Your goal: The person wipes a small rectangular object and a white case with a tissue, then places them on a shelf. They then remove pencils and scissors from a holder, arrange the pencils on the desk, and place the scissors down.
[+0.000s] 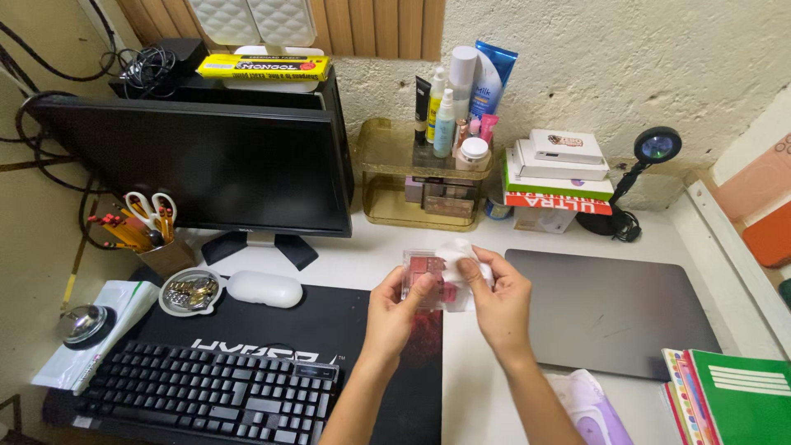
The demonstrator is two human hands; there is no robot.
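Palette [424,276], small, clear case with pink-red pans, held above desk [371,255] near front of monitor [206,165]. Left hand [395,317] grips palette, fingers [423,286] pinching its lower edge. Right hand [498,301] presses white tissue [453,251] on palette, fingers [470,268] pinching tissue. Black mat [329,321] below hands, closed grey laptop [606,309] on right, keyboard [206,391] on left.

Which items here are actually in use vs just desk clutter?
In use:
- left hand
- right hand
- clear makeup palette
- white wipe

Lying about:
- monitor
- keyboard
- closed laptop
- scissors cup
- cosmetics organiser
- notebooks
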